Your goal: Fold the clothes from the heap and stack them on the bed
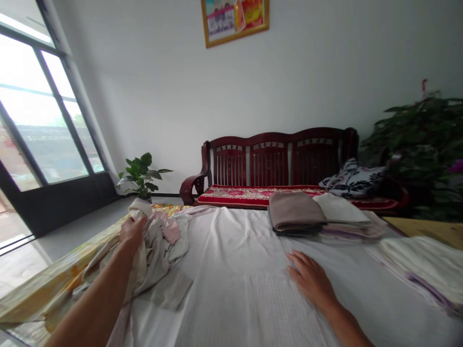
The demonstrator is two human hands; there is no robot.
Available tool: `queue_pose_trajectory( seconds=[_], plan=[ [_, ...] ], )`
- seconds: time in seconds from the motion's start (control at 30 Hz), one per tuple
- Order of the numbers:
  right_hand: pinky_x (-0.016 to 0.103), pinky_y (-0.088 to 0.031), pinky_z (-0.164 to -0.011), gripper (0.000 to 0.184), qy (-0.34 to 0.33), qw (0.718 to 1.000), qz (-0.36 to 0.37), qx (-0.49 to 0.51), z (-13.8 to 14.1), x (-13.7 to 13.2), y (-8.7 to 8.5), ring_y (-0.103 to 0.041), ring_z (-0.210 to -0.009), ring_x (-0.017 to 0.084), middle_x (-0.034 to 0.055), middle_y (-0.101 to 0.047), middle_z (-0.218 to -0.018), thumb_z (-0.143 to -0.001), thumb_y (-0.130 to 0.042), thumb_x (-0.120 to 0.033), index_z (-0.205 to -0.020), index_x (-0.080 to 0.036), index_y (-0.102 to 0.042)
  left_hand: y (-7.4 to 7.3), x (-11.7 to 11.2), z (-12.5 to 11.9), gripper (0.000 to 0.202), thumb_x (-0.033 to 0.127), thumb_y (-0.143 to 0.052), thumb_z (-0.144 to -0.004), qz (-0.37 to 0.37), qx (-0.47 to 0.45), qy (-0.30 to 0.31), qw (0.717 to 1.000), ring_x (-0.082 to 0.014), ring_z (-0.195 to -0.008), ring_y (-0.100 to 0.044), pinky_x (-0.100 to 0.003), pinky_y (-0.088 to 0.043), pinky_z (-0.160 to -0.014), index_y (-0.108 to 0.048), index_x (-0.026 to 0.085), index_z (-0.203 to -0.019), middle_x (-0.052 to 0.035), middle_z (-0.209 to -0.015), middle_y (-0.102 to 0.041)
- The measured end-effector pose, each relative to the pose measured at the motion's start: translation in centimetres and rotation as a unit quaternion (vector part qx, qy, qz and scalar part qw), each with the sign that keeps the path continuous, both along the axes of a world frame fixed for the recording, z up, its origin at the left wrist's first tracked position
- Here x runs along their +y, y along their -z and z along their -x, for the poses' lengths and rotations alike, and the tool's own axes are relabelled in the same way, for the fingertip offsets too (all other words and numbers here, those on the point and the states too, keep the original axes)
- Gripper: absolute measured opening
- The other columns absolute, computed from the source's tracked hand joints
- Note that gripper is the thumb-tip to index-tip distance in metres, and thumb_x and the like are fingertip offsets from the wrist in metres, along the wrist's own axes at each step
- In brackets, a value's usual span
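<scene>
My left hand [133, 230] is closed on a bunched piece of off-white cloth [140, 208] at the left of the table. Under and beside it lies a loose heap of crumpled clothes [159, 255] in beige, grey and pink; the exact garments cannot be made out. My right hand [311, 279] rests palm down with its fingers spread on a white sheet [235, 289] that covers the middle of the table. Just beyond that hand sits a folded brown cloth [297, 211] on top of a darker one.
Beside the brown stack are folded white and pinkish cloths [343, 212]. More folded cream cloths [427, 270] lie at the right edge. A yellow patterned cover [32, 294] shows at the left. Behind stand a red wooden bench [271, 159] and a potted plant [141, 176].
</scene>
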State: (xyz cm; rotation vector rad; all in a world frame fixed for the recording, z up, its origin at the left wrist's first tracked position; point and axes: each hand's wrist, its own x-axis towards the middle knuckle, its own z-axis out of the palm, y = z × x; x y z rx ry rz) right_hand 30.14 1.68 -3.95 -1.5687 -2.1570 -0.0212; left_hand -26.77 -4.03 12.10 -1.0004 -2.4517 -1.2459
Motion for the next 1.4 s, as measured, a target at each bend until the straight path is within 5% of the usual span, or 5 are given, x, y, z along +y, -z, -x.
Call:
queue_pose_trajectory(
  seconds=[0.23,0.43,0.67,0.87,1.4],
  plan=[
    [0.049,-0.035,-0.115,0.048,0.006,0.999,-0.001,0.04,0.1,-0.4,-0.1,-0.052,-0.133,0.03,0.0096,-0.06,-0.14,-0.089,-0.04,-0.039,-0.125,-0.022,-0.068,-4.3,0.5,-14.7,0.031,0.047,-0.059,-0.082,-0.146,0.033,0.225,0.963,-0.0172,-0.075,-0.056,-0.027,-0.048,-0.069,-0.057,0.02,-0.097,0.0004,-0.083,-0.06],
    [0.042,-0.048,-0.102,0.046,-0.005,0.961,0.053,0.272,-0.4,-0.5,-0.7,-0.065,-0.116,0.027,0.0118,-0.071,-0.122,-0.083,-0.044,-0.034,-0.119,-0.019,-0.068,4.2,-2.7,-26.3,0.056,0.034,-0.073,-0.078,0.161,0.001,0.654,0.739,-0.0254,-0.113,-0.062,-0.036,-0.047,-0.099,-0.057,0.025,-0.131,-0.0082,-0.127,-0.066],
    [0.037,-0.052,-0.092,0.046,-0.01,0.917,0.078,0.391,-0.7,-0.4,-0.6,-0.07,-0.098,0.022,0.0057,-0.075,-0.109,-0.08,-0.051,-0.033,-0.123,-0.025,-0.065,10.0,-3.7,-29.4,0.054,0.026,-0.071,-0.077,0.217,0.082,0.558,0.797,-0.0267,-0.114,-0.057,-0.039,-0.043,-0.101,-0.059,0.025,-0.129,-0.0078,-0.124,-0.063],
    [0.036,-0.048,-0.091,0.026,-0.071,0.927,0.058,0.364,0.4,-1.9,-2.8,-0.066,-0.098,0.024,0.0049,-0.073,-0.099,-0.084,-0.052,-0.034,-0.095,-0.026,-0.073,9.5,-1.7,-32.4,0.036,0.03,-0.056,-0.091,0.148,0.103,0.572,0.8,-0.0266,-0.114,-0.058,-0.041,-0.043,-0.101,-0.062,0.024,-0.127,-0.0087,-0.124,-0.066],
    [0.024,-0.038,-0.056,0.021,-0.04,0.707,0.212,0.674,0.7,-2.6,-4.1,-0.05,-0.059,0.014,-0.0033,-0.058,-0.066,-0.07,-0.062,-0.035,-0.087,-0.022,-0.064,6.4,5.0,-35.3,0.037,0.014,-0.049,-0.081,0.173,-0.101,0.53,0.824,-0.0177,-0.088,-0.067,-0.024,-0.047,-0.077,-0.072,0.017,-0.11,-0.0029,-0.094,-0.074]
  ],
)
